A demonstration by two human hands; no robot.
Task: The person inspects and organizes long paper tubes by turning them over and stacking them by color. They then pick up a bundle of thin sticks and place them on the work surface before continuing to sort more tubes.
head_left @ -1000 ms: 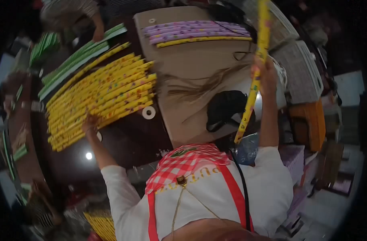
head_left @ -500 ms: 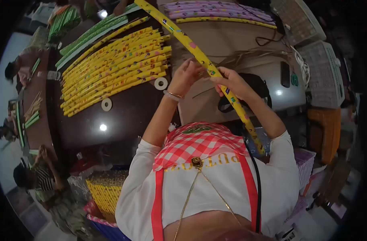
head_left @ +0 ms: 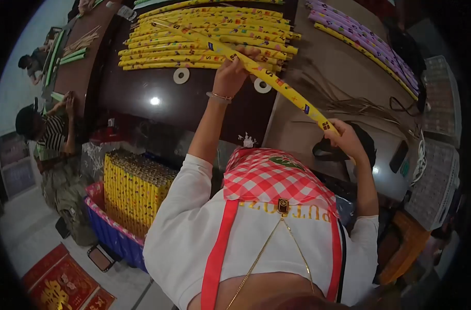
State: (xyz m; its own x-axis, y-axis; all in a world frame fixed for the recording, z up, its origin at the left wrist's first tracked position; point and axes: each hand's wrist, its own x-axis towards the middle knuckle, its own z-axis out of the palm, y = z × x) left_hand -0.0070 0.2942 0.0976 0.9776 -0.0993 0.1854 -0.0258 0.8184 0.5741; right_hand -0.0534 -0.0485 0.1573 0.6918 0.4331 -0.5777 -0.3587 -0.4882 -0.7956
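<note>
A long yellow tube (head_left: 284,89) with a colourful printed pattern slants across the table in front of me, its far end over the pile of similar yellow tubes (head_left: 137,58). Around the tube's middle, from below, closes my left hand (head_left: 231,77); some of its fingers are hidden behind it. My right hand (head_left: 344,138) grips the near right end, thumb on top. Two white rings like tape rolls, one left ring (head_left: 174,76) and one right ring (head_left: 257,87), lie on the dark tabletop by the pile.
Purple tubes (head_left: 367,44) lie at the upper right beside brown strips (head_left: 344,101). A phone (head_left: 398,156) and white baskets (head_left: 441,175) are at the right. At lower left a blue crate (head_left: 109,230) holds upright yellow tubes. A co-worker (head_left: 54,121) sits at the left.
My view has turned left. The tube now lies lower and flatter, pointing to the pile. My left hand, earlier beside it, now holds it; my right hand has shifted to its near end.
</note>
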